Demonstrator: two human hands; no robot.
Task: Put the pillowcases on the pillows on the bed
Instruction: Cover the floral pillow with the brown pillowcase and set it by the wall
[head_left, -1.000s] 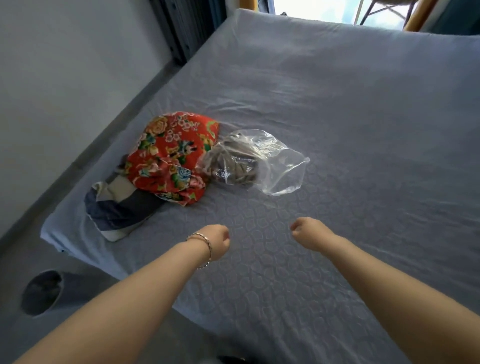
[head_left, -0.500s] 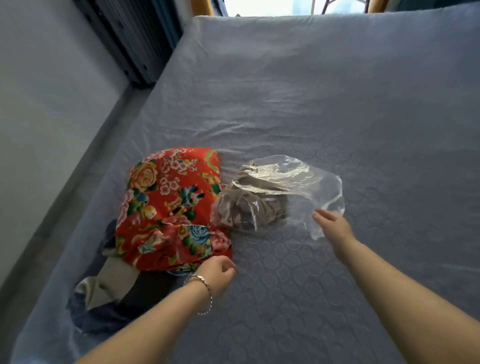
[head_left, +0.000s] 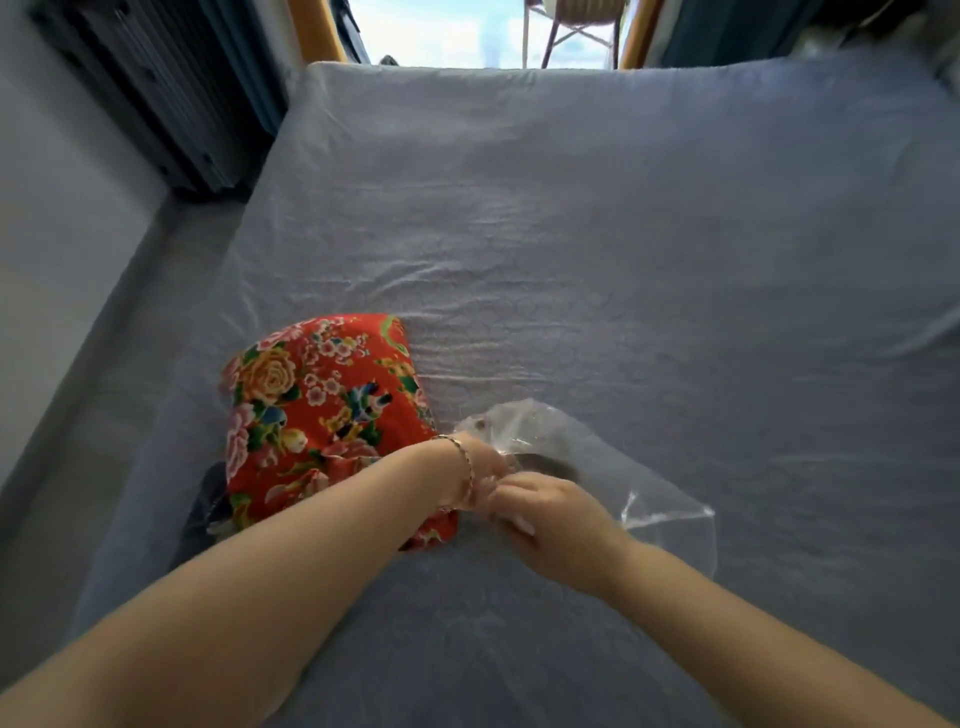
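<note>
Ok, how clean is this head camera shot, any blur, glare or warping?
Head view: the left hand and right hand are motion-smeared at the plastic bag, so grips are unreadable; the window is overexposed; the bag shows faint glare; the wide lens bows the bed edges.

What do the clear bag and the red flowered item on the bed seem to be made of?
Clear bag: thin glossy plastic film, probably; see-through, with shiny creases.
Red flowered item: printed cloth, perhaps cotton; matte, with soft folds.
</note>
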